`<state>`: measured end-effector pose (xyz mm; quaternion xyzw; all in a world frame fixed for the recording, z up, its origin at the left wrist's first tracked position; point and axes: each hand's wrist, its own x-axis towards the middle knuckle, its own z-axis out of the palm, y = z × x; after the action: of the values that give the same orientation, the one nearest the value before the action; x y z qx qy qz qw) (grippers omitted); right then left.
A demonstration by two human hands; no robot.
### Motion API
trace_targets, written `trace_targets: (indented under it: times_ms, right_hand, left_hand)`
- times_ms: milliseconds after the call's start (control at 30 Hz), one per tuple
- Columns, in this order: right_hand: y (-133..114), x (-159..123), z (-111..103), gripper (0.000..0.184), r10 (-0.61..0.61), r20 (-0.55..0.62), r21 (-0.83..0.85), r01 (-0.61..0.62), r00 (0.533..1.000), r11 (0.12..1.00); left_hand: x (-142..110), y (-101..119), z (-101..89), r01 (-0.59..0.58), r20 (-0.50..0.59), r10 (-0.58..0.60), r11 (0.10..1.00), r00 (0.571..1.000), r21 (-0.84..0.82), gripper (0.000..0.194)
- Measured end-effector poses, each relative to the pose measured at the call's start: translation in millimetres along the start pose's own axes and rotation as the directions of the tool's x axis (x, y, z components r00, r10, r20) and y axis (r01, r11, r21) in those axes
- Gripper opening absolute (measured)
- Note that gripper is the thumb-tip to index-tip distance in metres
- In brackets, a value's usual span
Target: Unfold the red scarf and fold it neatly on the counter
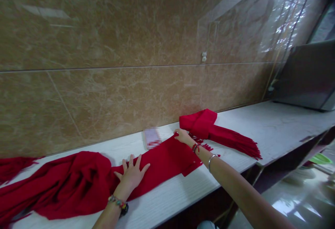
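A red scarf lies spread lengthwise on the white counter, smooth in the middle and bunched into loose folds at the left. My left hand rests on it palm down, with the fingers spread. At the far edge of the flat part, my right hand has its fingers closed on the cloth. Fringe shows under and beside my right wrist. Another red scarf, folded over itself with a fringed end pointing right, lies just beyond that hand.
Behind the scarf is a small pale rectangular item, partly pixelated. A brown marbled tile wall backs the white counter. A large dark grey box-shaped thing stands at its right end. Below right, a green basin shows near the floor.
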<state>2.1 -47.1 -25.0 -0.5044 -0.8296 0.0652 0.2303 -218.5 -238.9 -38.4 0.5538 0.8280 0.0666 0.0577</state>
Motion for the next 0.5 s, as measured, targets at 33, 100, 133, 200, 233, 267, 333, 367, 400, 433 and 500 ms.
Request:
trace_targets:
  times_ms: [33, 100, 133, 200, 233, 267, 333, 367, 400, 433, 500]
  right_hand:
    - [5, -1, 2, 0.024, 0.029, -0.027, -0.001, -0.029, 0.999, 1.0]
    - [13, -2, 6, 0.024, 0.086, -0.076, -0.002, -0.086, 0.993, 0.996]
    - [15, -3, 9, 0.024, 0.11, -0.098, -0.002, -0.111, 0.989, 0.994]
    - [15, -3, 14, 0.024, 0.152, -0.136, -0.001, -0.153, 0.979, 0.988]
    - [14, -4, 17, 0.024, 0.168, -0.152, -0.002, -0.17, 0.974, 0.985]
    - [12, -4, 19, 0.025, 0.18, -0.166, -0.002, -0.183, 0.97, 0.983]
    - [7, -4, 22, 0.026, 0.193, -0.184, -0.005, -0.197, 0.964, 0.98]
    - [4, -4, 22, 0.026, 0.192, -0.188, -0.006, -0.197, 0.963, 0.98]
    - [1, -4, 21, 0.027, 0.186, -0.189, -0.008, -0.191, 0.964, 0.981]
    - [-2, -5, 19, 0.028, 0.176, -0.191, -0.011, -0.181, 0.966, 0.983]
    - [-7, -8, 13, 0.033, 0.151, -0.198, -0.023, -0.159, 0.968, 0.987]
  left_hand:
    - [4, 0, -0.3, 0.014, -0.023, -0.014, 1.0, 1.0, -0.002, 0.066]
    - [15, 1, -0.8, 0.012, -0.07, -0.012, 1.0, 0.997, 0.003, 0.068]
    - [21, 1, -0.8, -0.003, -0.087, 0.004, 1.0, 0.996, 0.007, 0.069]
    - [33, 3, -0.3, -0.037, -0.105, 0.038, 0.999, 0.994, 0.009, 0.072]
    - [38, 4, 0.3, -0.047, -0.108, 0.048, 0.999, 0.993, 0.01, 0.073]
    - [41, 4, 1.0, -0.052, -0.111, 0.053, 0.999, 0.992, 0.011, 0.073]
    - [44, 3, 2.5, -0.056, -0.124, 0.058, 0.998, 0.991, 0.016, 0.072]
    - [43, 2, 3.1, -0.062, -0.136, 0.064, 0.998, 0.989, 0.022, 0.072]
    - [41, 0, 3.3, -0.072, -0.15, 0.076, 0.997, 0.986, 0.031, 0.07]
    - [38, -1, 3.0, -0.088, -0.162, 0.094, 0.995, 0.982, 0.044, 0.069]
    - [32, -3, 1.0, -0.127, -0.174, 0.139, 0.989, 0.975, 0.079, 0.066]
